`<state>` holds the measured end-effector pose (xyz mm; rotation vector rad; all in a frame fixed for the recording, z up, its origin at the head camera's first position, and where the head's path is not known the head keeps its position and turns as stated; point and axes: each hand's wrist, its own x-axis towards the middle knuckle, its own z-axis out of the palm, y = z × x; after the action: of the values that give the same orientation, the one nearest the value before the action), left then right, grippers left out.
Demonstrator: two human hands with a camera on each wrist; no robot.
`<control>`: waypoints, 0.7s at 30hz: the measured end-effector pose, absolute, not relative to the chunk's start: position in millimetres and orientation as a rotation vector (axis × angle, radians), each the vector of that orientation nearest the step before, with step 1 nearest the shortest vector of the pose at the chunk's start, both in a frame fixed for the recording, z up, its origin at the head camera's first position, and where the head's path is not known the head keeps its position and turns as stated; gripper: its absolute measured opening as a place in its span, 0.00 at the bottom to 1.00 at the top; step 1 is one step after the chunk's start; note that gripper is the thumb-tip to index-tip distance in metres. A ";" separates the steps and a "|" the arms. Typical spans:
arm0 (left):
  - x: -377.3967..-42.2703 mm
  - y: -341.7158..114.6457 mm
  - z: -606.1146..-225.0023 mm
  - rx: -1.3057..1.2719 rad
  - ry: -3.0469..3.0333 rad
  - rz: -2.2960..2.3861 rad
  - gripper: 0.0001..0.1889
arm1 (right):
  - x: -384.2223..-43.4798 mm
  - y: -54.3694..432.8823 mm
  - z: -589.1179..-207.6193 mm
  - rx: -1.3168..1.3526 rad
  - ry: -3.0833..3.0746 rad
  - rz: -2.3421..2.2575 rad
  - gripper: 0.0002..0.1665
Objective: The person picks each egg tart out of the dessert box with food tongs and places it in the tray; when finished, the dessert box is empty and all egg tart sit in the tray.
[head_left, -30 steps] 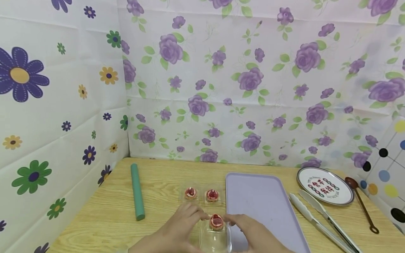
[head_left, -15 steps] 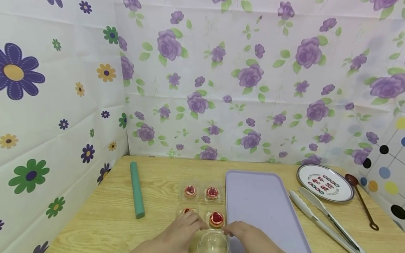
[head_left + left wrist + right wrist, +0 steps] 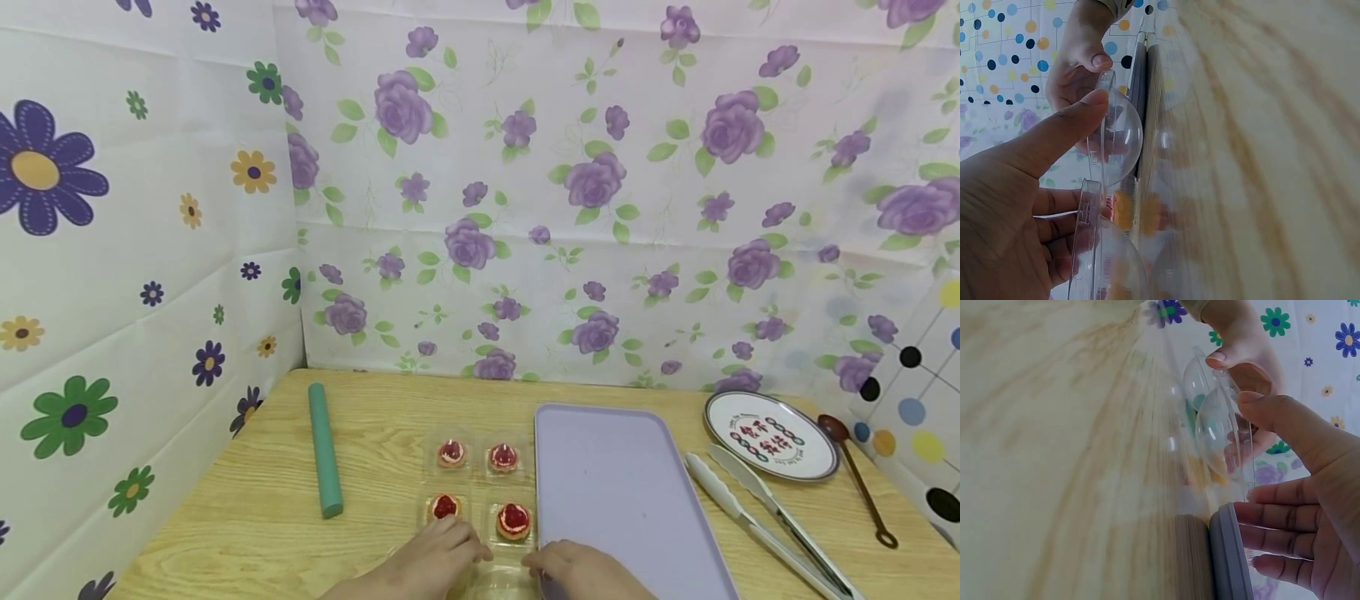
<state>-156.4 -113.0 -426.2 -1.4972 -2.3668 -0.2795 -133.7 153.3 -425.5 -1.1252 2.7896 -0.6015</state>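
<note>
A clear plastic tart box (image 3: 511, 543) lies open, its red-topped tart (image 3: 513, 522) in the far half and its domed lid (image 3: 501, 578) folded back toward me. My left hand (image 3: 431, 557) grips the lid's left edge, the thumb against the clear plastic in the left wrist view. On the opposite edge, my right hand (image 3: 588, 570) pinches the same lid between thumb and fingers, beside the purple tray (image 3: 615, 483). Another boxed tart (image 3: 444, 507) sits just beyond my left fingers, partly hidden by them.
Behind lie two more boxed tarts, a left one (image 3: 452, 452) and a right one (image 3: 503, 457). A green rod (image 3: 325, 450) lies at left. Metal tongs (image 3: 772, 521), a printed plate (image 3: 795, 467) and a brown ladle (image 3: 858, 479) are at right. Patterned cloth walls (image 3: 480, 192) enclose the table.
The lid, over the front-right tart at first, has come away and folded down toward me. Both hands have moved down with it, baring more of the front-left tart.
</note>
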 end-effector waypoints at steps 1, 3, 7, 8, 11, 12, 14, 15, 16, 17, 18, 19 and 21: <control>-156.5 -113.2 -426.8 -1.501 -2.350 -0.266 0.24 | -133.2 152.5 -425.3 -1.124 2.797 -0.584 0.33; -156.9 -113.5 -428.5 -1.503 -2.304 -0.233 0.23 | -132.3 150.9 -424.1 -1.127 2.806 -0.542 0.32; -157.4 -114.0 -431.3 -1.496 -2.249 -0.211 0.21 | -132.3 149.4 -423.9 -1.176 2.833 -0.470 0.30; -157.5 -114.0 -431.8 -1.497 -2.247 -0.214 0.20 | -132.6 149.5 -424.5 -1.193 2.836 -0.463 0.29; -157.6 -114.3 -432.0 -1.503 -2.258 -0.232 0.20 | -133.6 150.5 -426.5 -1.249 2.856 -0.440 0.29; -157.6 -114.3 -432.0 -1.506 -2.261 -0.238 0.20 | -133.9 150.5 -426.9 -1.265 2.863 -0.432 0.29; -157.7 -114.6 -432.0 -1.515 -2.262 -0.249 0.20 | -134.1 150.7 -427.2 -1.284 2.871 -0.418 0.29; -157.8 -114.9 -432.5 -1.517 -2.258 -0.253 0.20 | -134.0 150.8 -427.1 -1.293 2.877 -0.413 0.29; -158.0 -115.1 -432.8 -1.519 -2.255 -0.252 0.20 | -133.9 151.0 -427.2 -1.303 2.884 -0.411 0.30; -158.2 -115.3 -432.9 -1.520 -2.257 -0.249 0.21 | -133.6 151.1 -427.3 -1.306 2.889 -0.411 0.30; -158.2 -115.9 -432.9 -1.520 -2.259 -0.247 0.21 | -133.4 151.3 -427.5 -1.308 2.892 -0.411 0.30; -158.2 -116.4 -432.6 -1.518 -2.261 -0.239 0.22 | -133.0 151.7 -427.8 -1.312 2.898 -0.410 0.30; -158.3 -117.6 -431.3 -1.508 -2.270 -0.217 0.23 | -132.3 152.5 -428.3 -1.323 2.909 -0.402 0.31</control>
<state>-158.3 -117.6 -431.3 -1.5082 -2.2703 -0.2171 -132.3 152.5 -428.3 -1.3229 2.9089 -0.4021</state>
